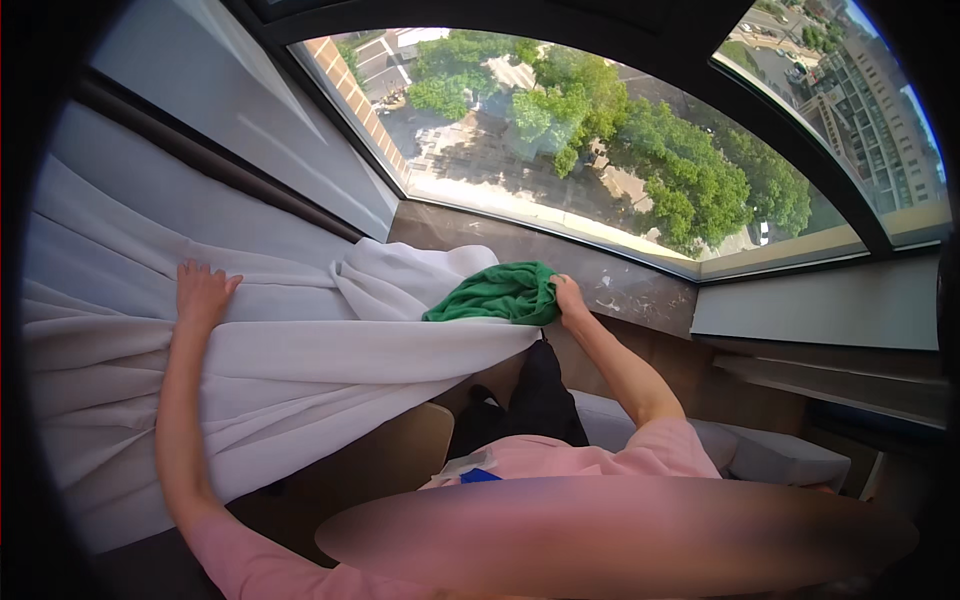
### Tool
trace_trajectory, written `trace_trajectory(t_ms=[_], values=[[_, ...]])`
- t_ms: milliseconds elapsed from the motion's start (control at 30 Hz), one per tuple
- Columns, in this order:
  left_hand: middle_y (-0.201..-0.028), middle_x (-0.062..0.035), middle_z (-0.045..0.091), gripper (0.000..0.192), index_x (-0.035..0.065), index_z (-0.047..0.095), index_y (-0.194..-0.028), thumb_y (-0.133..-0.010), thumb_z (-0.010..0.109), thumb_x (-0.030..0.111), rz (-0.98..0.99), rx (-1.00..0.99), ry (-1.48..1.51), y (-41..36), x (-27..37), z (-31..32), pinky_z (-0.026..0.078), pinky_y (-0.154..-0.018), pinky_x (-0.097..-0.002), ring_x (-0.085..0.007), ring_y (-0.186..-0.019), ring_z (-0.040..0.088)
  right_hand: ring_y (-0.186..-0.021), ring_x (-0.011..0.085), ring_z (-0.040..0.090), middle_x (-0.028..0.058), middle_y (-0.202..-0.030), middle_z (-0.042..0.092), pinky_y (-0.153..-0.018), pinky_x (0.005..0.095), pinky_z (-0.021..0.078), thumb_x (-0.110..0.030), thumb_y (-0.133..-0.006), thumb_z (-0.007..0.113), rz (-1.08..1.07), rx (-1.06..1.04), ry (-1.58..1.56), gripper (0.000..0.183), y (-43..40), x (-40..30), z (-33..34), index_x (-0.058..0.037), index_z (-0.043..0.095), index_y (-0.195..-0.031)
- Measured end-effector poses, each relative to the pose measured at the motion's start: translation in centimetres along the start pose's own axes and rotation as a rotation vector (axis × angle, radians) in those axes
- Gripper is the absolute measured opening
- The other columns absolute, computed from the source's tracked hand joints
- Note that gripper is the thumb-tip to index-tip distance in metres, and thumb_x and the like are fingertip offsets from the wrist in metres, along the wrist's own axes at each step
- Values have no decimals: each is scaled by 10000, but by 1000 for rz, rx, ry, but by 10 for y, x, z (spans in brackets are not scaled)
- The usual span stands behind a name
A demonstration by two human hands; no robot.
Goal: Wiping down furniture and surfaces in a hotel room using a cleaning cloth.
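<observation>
A pale curtain (300, 349) spreads in folds across the left and middle of the head view. My left hand (204, 289) rests against the curtain at the left, fingers apart, with my forearm lying over its folds. At the centre, my right hand (568, 294) grips the right edge of a crumpled green cloth (499, 294). The cloth lies against bunched curtain fabric, near the dark marble windowsill (637, 289). Part of my right hand's fingers is hidden behind the cloth.
Behind the sill stands a large window (480, 193) in a dark frame, with trees and paving far below. A grey upholstered seat (780, 454) is at the lower right. A brown panel with a rounded corner (420, 442) is beside my legs, under the curtain's edge.
</observation>
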State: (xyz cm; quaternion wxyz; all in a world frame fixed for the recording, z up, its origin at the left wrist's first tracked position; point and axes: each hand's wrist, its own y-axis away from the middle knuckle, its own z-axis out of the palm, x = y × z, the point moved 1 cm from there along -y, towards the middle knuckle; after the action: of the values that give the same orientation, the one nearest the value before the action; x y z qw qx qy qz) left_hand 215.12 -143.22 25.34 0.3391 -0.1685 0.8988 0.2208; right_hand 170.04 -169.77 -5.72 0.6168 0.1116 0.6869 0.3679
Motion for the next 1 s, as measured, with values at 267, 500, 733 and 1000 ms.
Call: trace_trajectory(t_ms=[267,500,733,1000], values=[[-817,-144,591,266,32,592,-981,-807,576,232,66,-184,351,20,107,68,438,-726,-385,-289,-794,575,-1039,260,505,182,-1154,507,-872,337,394,-188,-832,474,-91,488,384,477,-133,22,-94,21,390,-1253],[-706,-86,497,200,17,534,-821,-633,557,-47,-34,-281,285,12,124,80,455,-593,-310,-229,-676,538,-1011,300,531,176,-1184,491,-831,363,448,-108,-817,429,293,495,384,416,-220,116,-104,27,426,-1210],[-907,-106,570,400,39,549,-1012,-643,498,-108,-139,-339,149,21,85,95,465,-699,-350,-270,-828,562,-1049,402,393,236,-1270,329,-850,467,383,-87,-729,541,-654,452,1233,554,-292,172,191,-65,386,-1260],[-1093,-145,563,398,52,512,-1153,-762,496,-23,-273,-402,-8,50,12,160,454,-792,-370,-314,-967,548,-995,178,474,-18,-1232,467,-779,328,401,-99,-746,531,-1291,-487,1385,453,-265,168,319,-241,529,-1176]])
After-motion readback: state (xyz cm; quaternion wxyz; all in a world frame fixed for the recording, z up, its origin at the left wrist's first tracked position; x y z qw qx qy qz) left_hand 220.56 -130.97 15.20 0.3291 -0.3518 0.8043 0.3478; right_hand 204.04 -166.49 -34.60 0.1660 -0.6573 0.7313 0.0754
